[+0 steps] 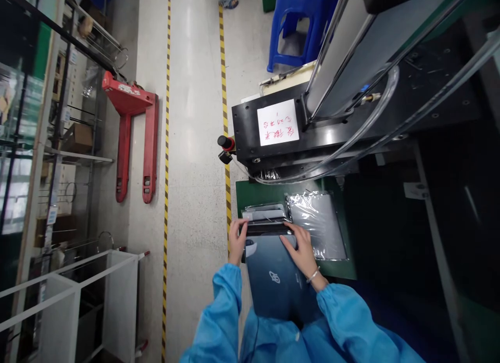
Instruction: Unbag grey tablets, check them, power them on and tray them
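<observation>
A dark flat panel (273, 279) with a small white logo lies between my arms, its far end at the edge of a green work surface (250, 193). My left hand (236, 242) grips the panel's far left corner, fingers curled over the edge. My right hand (300, 248) rests on the panel's far right part, fingers stretched toward a black strip (267, 228) across its end. Beyond the strip lies a stack of thin grey sheets (263, 213). Beside it sits a shiny clear plastic bag (318, 222). Both sleeves are light blue.
A black machine (351, 118) with a white handwritten note (278, 122) and clear hoses overhangs the green surface. A red pallet jack (133, 134) stands on the aisle left, between yellow-black floor stripes and shelving. A blue stool (300, 24) is behind; white racks (78, 300) are at lower left.
</observation>
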A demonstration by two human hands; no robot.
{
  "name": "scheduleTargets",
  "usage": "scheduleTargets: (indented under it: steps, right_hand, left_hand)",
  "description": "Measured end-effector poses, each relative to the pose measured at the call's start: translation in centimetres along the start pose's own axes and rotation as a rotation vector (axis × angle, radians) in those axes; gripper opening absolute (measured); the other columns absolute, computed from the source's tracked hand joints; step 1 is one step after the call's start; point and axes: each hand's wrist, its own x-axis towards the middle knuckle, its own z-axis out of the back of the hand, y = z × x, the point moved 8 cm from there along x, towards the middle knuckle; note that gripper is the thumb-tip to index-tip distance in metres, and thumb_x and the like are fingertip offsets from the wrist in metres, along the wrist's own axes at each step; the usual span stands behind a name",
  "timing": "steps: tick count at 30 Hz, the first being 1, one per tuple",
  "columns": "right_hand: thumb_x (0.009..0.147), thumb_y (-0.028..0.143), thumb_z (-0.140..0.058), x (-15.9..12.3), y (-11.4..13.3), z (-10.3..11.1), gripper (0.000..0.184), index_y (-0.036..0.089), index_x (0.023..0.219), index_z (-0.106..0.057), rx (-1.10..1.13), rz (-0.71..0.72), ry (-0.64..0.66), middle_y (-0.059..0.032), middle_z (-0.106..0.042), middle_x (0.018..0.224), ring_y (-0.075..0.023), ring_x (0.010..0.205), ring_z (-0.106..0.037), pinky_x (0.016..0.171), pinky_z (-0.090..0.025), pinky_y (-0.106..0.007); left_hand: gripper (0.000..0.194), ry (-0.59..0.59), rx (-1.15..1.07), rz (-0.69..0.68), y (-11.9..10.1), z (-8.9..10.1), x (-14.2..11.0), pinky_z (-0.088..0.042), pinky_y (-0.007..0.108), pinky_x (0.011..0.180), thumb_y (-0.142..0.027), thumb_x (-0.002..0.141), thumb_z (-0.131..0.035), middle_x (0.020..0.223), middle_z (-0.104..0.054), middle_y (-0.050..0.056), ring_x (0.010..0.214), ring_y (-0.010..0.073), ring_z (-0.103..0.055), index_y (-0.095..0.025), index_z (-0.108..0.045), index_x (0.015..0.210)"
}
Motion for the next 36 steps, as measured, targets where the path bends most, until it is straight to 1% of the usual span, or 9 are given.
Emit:
scheduleTargets:
  steps: [2,4,7,9,14,18,24,30,36]
  right_hand:
    - [0.093,0.056,-0.062,0.0,-0.6,-0.1,0.049,0.025,0.13,-0.063,0.007,-0.016,-0.015,-0.013,-0.059,0.133,-0.0338,0.129,-0.052,0.114,-0.036,-0.059]
    - [0.092,0.058,-0.061,-0.1,-1.2,-0.2,0.05,0.026,0.13,-0.063,0.025,-0.035,-0.016,-0.0138,-0.051,0.145,-0.0347,0.138,-0.045,0.119,-0.033,-0.057]
    - [0.093,0.058,-0.061,-0.2,-1.7,-0.5,0.047,0.027,0.129,-0.063,0.067,-0.05,0.02,-0.0117,-0.053,0.147,-0.0325,0.139,-0.048,0.119,-0.036,-0.054]
    - [0.093,0.058,-0.062,-0.2,-1.8,-0.6,0.046,0.028,0.127,-0.063,0.09,-0.051,0.037,-0.0109,-0.058,0.144,-0.0313,0.137,-0.052,0.117,-0.039,-0.052]
    - [0.093,0.055,-0.063,0.0,-1.7,-0.7,0.043,0.028,0.127,-0.061,0.121,-0.055,0.033,-0.0109,-0.056,0.148,-0.0303,0.139,-0.05,0.118,-0.04,-0.052]
    - [0.094,0.053,-0.063,-0.1,-1.9,-0.8,0.042,0.028,0.128,-0.06,0.129,-0.061,0.031,-0.011,-0.055,0.149,-0.03,0.14,-0.05,0.118,-0.04,-0.052]
    - [0.094,0.053,-0.063,-0.1,-2.0,-0.9,0.043,0.028,0.128,-0.061,0.13,-0.061,0.033,-0.0115,-0.055,0.149,-0.0311,0.14,-0.051,0.117,-0.041,-0.052]
    - [0.094,0.053,-0.063,-0.2,-2.0,-0.9,0.043,0.027,0.128,-0.061,0.135,-0.059,0.013,-0.0124,-0.055,0.148,-0.0311,0.14,-0.05,0.117,-0.04,-0.052]
    - [0.095,0.051,-0.064,-0.3,-2.1,-0.9,0.045,0.021,0.128,-0.061,0.138,-0.05,-0.005,-0.014,-0.056,0.146,-0.0323,0.136,-0.052,0.114,-0.042,-0.058]
  left_hand:
    - [0.03,0.167,0.018,-0.045,0.0,-1.3,4.0,-0.05,0.041,0.105,-0.047,0.096,-0.059,0.116,-0.07,0.01,0.116,0.026,-0.064,-0.024,-0.076,0.106]
    - [0.029,0.38,0.045,-0.075,0.2,-3.2,6.9,-0.057,0.036,0.089,-0.047,0.09,-0.069,0.108,-0.075,0.009,0.097,0.0239,-0.071,-0.023,-0.079,0.103]
    - [0.027,0.628,0.105,-0.122,0.4,-5.8,8.3,-0.057,0.032,0.073,-0.047,0.085,-0.075,0.09,-0.079,0.007,0.079,0.0216,-0.073,-0.023,-0.082,0.094]
    - [0.027,0.698,0.158,-0.165,0.4,-6.6,8.0,-0.057,0.031,0.075,-0.047,0.088,-0.071,0.089,-0.08,0.006,0.08,0.0215,-0.074,-0.023,-0.083,0.093]
    - [0.028,0.734,0.289,-0.294,-0.1,-6.8,6.9,-0.055,0.031,0.089,-0.04,0.098,-0.061,0.096,-0.08,0.007,0.092,0.0209,-0.073,-0.021,-0.081,0.095]
    - [0.029,0.803,0.375,-0.412,-0.5,-6.9,6.4,-0.053,0.031,0.093,-0.034,0.102,-0.054,0.1,-0.078,0.009,0.098,0.0199,-0.071,-0.019,-0.079,0.099]
    - [0.027,0.914,0.491,-0.557,-1.0,-7.3,5.9,-0.051,0.034,0.098,-0.027,0.103,-0.05,0.105,-0.073,0.008,0.103,0.02,-0.067,-0.022,-0.077,0.107]
    - [0.03,0.963,0.512,-0.611,-1.2,-7.8,6.3,-0.051,0.033,0.098,-0.027,0.104,-0.048,0.103,-0.073,0.009,0.101,0.0195,-0.067,-0.021,-0.077,0.109]
    - [0.036,0.916,0.473,-0.588,-1.0,-7.9,6.4,-0.053,0.032,0.093,-0.031,0.106,-0.044,0.103,-0.074,0.01,0.098,0.0193,-0.068,-0.019,-0.078,0.109]
